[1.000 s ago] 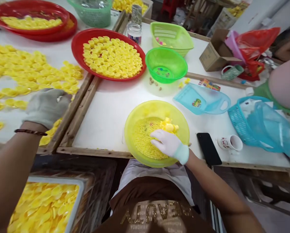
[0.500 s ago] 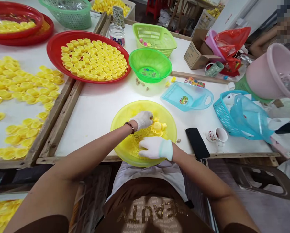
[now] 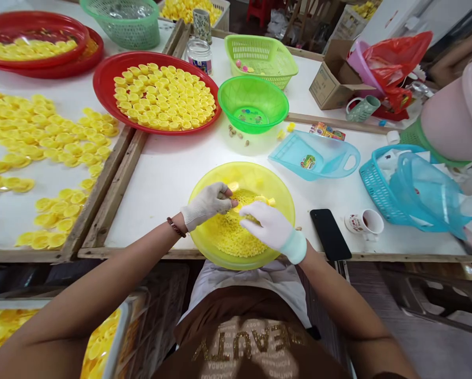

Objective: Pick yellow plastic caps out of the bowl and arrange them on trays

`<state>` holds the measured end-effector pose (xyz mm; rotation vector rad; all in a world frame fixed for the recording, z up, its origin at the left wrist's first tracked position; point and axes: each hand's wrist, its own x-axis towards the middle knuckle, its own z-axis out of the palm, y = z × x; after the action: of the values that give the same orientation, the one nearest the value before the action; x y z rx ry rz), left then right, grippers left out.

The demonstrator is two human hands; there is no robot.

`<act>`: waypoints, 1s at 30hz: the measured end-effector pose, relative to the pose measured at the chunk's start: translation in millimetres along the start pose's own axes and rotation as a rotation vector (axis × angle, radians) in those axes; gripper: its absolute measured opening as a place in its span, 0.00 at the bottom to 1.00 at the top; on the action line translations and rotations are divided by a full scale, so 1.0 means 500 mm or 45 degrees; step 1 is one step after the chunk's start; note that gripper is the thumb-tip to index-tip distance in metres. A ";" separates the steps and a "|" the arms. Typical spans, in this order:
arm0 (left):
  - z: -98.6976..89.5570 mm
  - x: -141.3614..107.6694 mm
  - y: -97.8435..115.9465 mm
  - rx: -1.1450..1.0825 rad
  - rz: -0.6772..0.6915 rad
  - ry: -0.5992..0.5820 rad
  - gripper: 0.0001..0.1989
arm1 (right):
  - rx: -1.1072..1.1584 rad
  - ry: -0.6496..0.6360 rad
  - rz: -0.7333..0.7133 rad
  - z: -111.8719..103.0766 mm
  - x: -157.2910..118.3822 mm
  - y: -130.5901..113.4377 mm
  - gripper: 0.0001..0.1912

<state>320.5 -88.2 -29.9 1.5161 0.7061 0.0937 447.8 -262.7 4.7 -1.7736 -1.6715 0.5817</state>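
A yellow translucent basin point(image 3: 204, 239) rests at the table's front edge, with many small yellow pellets point(image 3: 239, 239) at its bottom. Over its left part is my left hand point(image 3: 210, 204) in a pale glove with bare fingertips, pinching a small yellow cup point(image 3: 236, 208). My right hand point(image 3: 269, 226), in a white glove with a mint cuff, hovers over the right part of the basin, fingers curled toward the left hand; what it holds, if anything, is hidden. Behind it, a few yellow cups point(image 3: 264, 200) lie inside the basin.
Behind stand a red tray point(image 3: 101, 87) full of yellow cups and a green bowl point(image 3: 254, 105). To the right are a blue scoop point(image 3: 326, 158), a black phone point(image 3: 330, 234), a mug point(image 3: 354, 223) and a blue basket point(image 3: 382, 195). Loose cups point(image 3: 62, 142) cover the left table.
My left hand has moved left, away from the cups in the basin, and now pinches one cup. My right hand has risen off the pellets. The view has shifted slightly.
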 end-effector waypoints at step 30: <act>-0.367 -0.121 0.014 0.866 0.175 1.161 0.11 | -0.413 -0.198 -0.102 0.067 -0.060 0.013 0.12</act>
<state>187.3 44.2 17.0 2.1790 1.4512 0.7451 426.1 -287.8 -26.7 -1.9133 -2.0287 0.4408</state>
